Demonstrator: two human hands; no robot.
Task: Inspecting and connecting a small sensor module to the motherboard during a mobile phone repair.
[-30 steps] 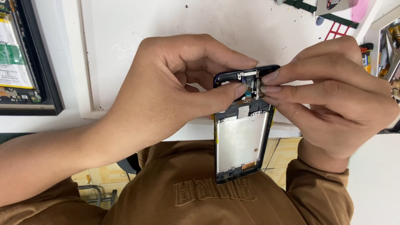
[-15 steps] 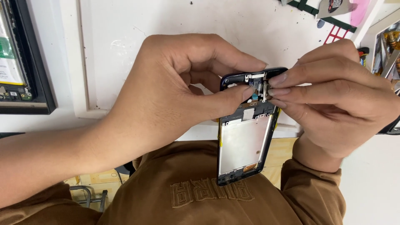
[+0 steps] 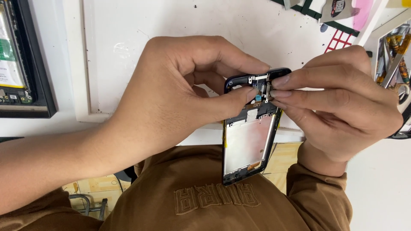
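Mostly tight quarters: left hand (image 3: 171, 90) and right hand (image 3: 342, 102) both close fingers on the top end of an opened phone frame (image 3: 248, 141), held upright over the edge of the white table (image 3: 171, 25), its lower end hanging free above the brown sweatshirt (image 3: 205, 192). Left thumb presses small parts inside the frame's top, right fingertips (image 3: 278, 87) pinch the same spot from the other side; open table behind, black-framed device (image 3: 25, 60) well left, clutter at right edge. Since half a second ago, phone frame and hands sit about the same, grip unchanged.
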